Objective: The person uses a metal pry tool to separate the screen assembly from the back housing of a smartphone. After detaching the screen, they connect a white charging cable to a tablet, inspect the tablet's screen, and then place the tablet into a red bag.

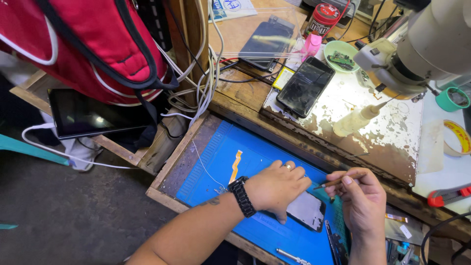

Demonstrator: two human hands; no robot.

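Blue silicone work mat (pixel 255 162) lies under both hands on the wooden tabletop (pixel 235 105). Left hand (pixel 277 186), wearing a black wristwatch (pixel 242 196) and 1 ring, presses flat with fingers spread on a dark rectangular phone panel (pixel 308 210). Right hand (pixel 360 198), just beside it, is closed around a thin brown stick tool (pixel 338 182) whose tip points toward the left fingers. An orange flex ribbon (pixel 236 166) lies beyond the left wrist. Farther beyond the hands rests a black cracked smartphone (pixel 305 86).
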